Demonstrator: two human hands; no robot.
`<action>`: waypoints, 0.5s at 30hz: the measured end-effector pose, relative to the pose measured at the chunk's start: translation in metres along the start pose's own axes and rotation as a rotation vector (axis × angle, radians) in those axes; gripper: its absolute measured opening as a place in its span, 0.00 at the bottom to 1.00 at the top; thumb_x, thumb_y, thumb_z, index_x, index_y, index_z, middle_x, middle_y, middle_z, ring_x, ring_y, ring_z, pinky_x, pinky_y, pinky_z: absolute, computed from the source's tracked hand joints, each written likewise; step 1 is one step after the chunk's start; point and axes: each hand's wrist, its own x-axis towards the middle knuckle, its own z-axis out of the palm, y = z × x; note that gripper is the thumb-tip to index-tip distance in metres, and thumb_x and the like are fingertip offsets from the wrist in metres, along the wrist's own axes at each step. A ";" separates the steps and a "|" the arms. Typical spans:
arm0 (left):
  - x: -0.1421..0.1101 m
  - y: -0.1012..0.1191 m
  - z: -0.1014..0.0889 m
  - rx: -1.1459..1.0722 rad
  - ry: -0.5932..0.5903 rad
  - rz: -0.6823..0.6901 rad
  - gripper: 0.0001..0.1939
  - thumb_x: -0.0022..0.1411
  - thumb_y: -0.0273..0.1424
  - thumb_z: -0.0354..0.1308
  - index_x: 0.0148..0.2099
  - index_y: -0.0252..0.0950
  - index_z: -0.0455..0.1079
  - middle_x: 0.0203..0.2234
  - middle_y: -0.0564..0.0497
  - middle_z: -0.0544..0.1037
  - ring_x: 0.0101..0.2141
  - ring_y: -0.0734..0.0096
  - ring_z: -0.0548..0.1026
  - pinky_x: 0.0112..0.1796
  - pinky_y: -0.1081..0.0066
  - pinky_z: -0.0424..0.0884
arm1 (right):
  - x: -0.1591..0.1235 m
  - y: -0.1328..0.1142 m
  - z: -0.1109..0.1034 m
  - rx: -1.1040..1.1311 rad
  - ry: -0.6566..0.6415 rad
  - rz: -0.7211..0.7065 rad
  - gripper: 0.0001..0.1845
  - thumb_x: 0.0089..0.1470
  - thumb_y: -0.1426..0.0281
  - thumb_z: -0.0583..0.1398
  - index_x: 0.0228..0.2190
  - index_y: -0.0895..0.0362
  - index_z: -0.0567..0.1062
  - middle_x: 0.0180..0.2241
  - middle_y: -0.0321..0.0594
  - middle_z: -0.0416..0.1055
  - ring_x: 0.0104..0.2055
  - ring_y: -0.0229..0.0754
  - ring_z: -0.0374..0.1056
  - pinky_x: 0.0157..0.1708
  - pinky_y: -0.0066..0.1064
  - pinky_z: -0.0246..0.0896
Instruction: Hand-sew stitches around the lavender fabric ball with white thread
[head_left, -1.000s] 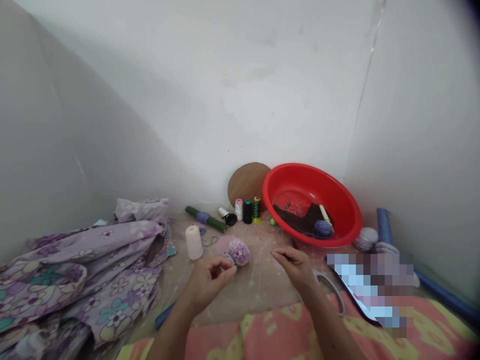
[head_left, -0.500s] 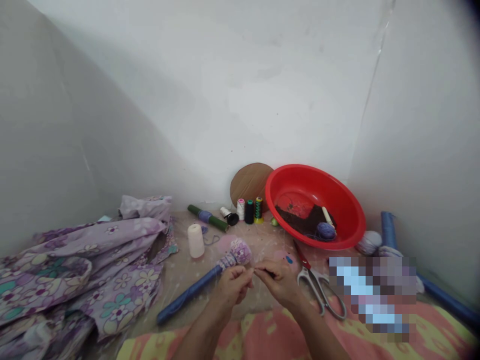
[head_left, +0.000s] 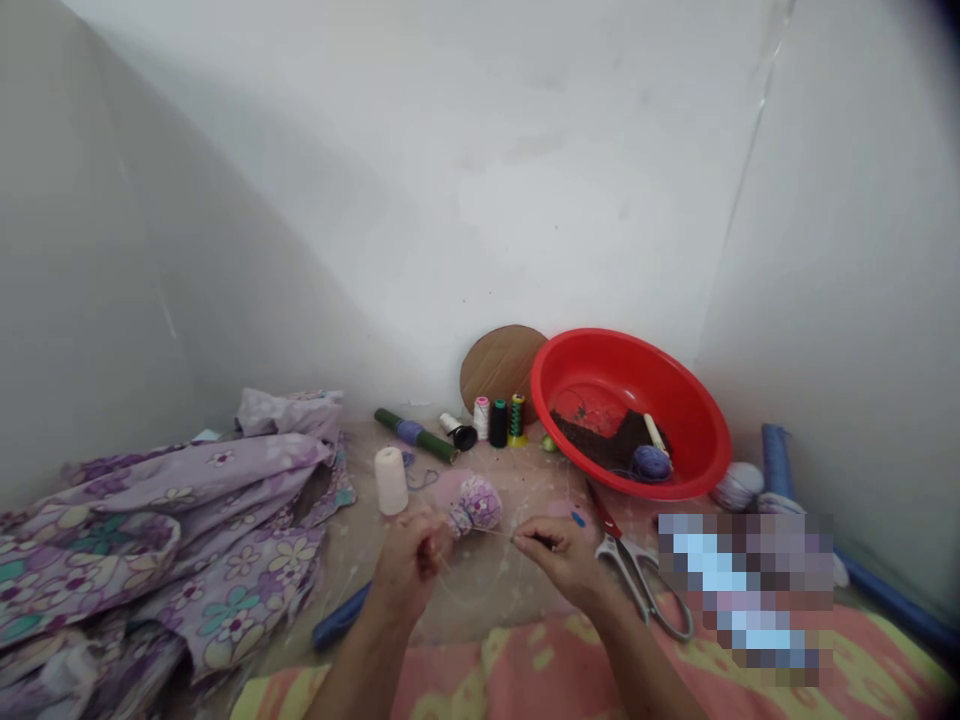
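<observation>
A pale thread [head_left: 491,532] runs taut from the fingertips of my right hand [head_left: 559,562] toward the bound neck of a stuffed floral cloth ball [head_left: 480,503]. My right thumb and fingers pinch that thread. My left hand [head_left: 409,565] is closed and a little blurred, its fingers curled around a thread whose loose end trails faintly below. Behind the left hand and wrist lies a blue wrapped stick [head_left: 343,617], which carries the floral ball at its far end; its middle is hidden. A cone of white thread [head_left: 391,482] stands just beyond my left hand.
Large scissors [head_left: 637,570] lie right of my right hand, near a tilted red basin [head_left: 697,430] holding a purple yarn ball [head_left: 652,463]. Several thread spools [head_left: 499,424] and a green stick [head_left: 390,422] sit at the back. Floral fabric [head_left: 247,560] is heaped at left.
My left hand has moved left, away from my right hand, and now covers part of the blue stick. Thread shows stretched in the gap. My right hand has barely moved.
</observation>
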 end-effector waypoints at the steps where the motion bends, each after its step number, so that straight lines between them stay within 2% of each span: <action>1: 0.000 0.004 -0.002 -0.042 -0.016 0.021 0.18 0.40 0.28 0.55 0.16 0.36 0.45 0.08 0.63 0.48 0.11 0.88 0.45 0.13 0.81 0.38 | 0.000 0.002 -0.001 0.014 0.006 0.010 0.12 0.47 0.65 0.54 0.18 0.58 0.70 0.16 0.32 0.58 0.20 0.32 0.53 0.21 0.24 0.47; 5: -0.001 0.015 -0.007 -0.126 -0.031 0.082 0.18 0.42 0.28 0.54 0.15 0.35 0.45 0.08 0.62 0.47 0.11 0.87 0.46 0.13 0.81 0.43 | 0.001 0.006 -0.006 0.057 0.043 0.041 0.13 0.46 0.65 0.55 0.17 0.59 0.69 0.15 0.31 0.55 0.19 0.31 0.50 0.20 0.24 0.45; 11: 0.000 0.024 -0.017 -0.210 -0.028 0.122 0.17 0.44 0.28 0.52 0.14 0.35 0.45 0.08 0.61 0.47 0.11 0.86 0.48 0.13 0.81 0.47 | 0.005 0.004 -0.020 0.071 0.165 0.108 0.14 0.43 0.62 0.56 0.17 0.59 0.71 0.14 0.32 0.57 0.18 0.32 0.52 0.18 0.24 0.47; 15: 0.001 0.028 -0.024 -0.234 -0.018 0.159 0.17 0.45 0.28 0.51 0.14 0.35 0.45 0.08 0.61 0.48 0.11 0.86 0.49 0.13 0.80 0.48 | 0.006 0.004 -0.021 0.144 0.210 0.165 0.13 0.41 0.63 0.58 0.15 0.59 0.70 0.12 0.32 0.58 0.16 0.31 0.52 0.17 0.24 0.46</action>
